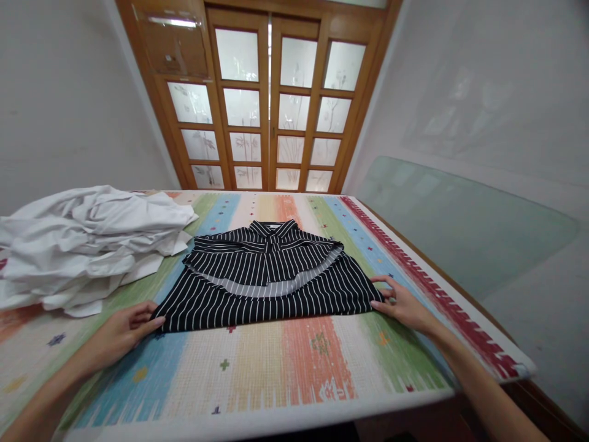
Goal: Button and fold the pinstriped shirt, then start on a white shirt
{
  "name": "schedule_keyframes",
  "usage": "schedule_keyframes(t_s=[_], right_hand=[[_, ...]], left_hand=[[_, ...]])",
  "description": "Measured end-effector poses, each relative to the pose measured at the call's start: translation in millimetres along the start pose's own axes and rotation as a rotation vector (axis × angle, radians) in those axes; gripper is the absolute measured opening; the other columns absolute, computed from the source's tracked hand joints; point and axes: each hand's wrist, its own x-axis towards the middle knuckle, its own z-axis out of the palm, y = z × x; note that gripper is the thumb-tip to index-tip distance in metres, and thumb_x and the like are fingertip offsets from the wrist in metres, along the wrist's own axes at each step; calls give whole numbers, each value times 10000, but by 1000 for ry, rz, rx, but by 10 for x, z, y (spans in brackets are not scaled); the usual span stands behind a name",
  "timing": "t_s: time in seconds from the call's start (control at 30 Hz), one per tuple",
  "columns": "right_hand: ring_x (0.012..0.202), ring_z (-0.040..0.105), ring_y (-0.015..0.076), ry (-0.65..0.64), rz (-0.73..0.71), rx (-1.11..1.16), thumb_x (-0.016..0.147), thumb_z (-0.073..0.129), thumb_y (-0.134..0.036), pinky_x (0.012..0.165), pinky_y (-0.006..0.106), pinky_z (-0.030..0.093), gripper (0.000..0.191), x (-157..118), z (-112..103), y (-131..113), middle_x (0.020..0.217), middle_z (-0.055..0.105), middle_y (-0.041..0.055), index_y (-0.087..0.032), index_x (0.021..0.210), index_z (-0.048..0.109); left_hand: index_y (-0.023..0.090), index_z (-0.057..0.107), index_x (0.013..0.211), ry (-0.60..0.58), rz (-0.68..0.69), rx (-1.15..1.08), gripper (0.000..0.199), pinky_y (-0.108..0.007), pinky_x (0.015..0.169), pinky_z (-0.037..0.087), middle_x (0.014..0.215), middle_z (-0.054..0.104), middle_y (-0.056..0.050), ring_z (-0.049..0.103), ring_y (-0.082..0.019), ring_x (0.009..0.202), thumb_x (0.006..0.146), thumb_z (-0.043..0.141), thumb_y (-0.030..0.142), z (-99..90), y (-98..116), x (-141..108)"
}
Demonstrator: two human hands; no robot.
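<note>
A black shirt with white stripes [257,307] lies partly folded on the patterned cloth, its collar at the far side and its folded edge toward me. My left hand [131,328] pinches the near left corner of the shirt between thumb and fingers. At the near right corner, my right hand [399,302] grips the fabric in the same way. A curved hem rests across the upper part of the shirt, showing a pale grey inner side.
White garments [92,239] are heaped at the left. A multicoloured striped cloth [317,368] covers the table. Beyond its far edge stand wooden doors with glass panes [269,104]. A pale green panel [451,215] is against the right wall.
</note>
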Motion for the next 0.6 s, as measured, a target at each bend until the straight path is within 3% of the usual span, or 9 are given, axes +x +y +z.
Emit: schedule_keyframes(t_s=[0.13, 0.27, 0.4, 0.6], right_hand=[[525, 491, 139, 106, -56, -147, 655, 735, -423, 532, 268, 392, 557, 7, -18, 76, 620, 545, -63, -209, 1118, 511], [567, 517, 159, 82, -65, -230, 676, 704, -412, 575, 286, 412, 514, 4, -57, 133, 636, 563, -40, -204, 1110, 523], [578, 521, 162, 33, -76, -267, 705, 665, -381, 596, 289, 409, 456, 4, -80, 136, 641, 567, -35, -205, 1103, 527], [568, 517, 157, 20, -87, -266, 702, 654, -385, 589, 286, 409, 408, 10, -116, 132, 632, 573, -35, -208, 1056, 557]], left_hand=[[202, 572, 637, -98, 38, -23, 532, -267, 593, 448, 625, 558, 7, 547, -202, 648, 556, 668, 719, -63, -89, 4], [208, 588, 570, -166, 78, 128, 511, -271, 637, 442, 632, 560, -8, 527, -209, 669, 644, 594, 713, -138, -102, -20], [212, 579, 518, -146, 160, 207, 498, -276, 691, 445, 705, 599, -28, 545, -222, 724, 652, 598, 692, -164, -49, -45], [224, 618, 499, -97, 166, 261, 484, -291, 657, 442, 738, 650, -53, 538, -228, 694, 596, 621, 698, -131, -18, -57]])
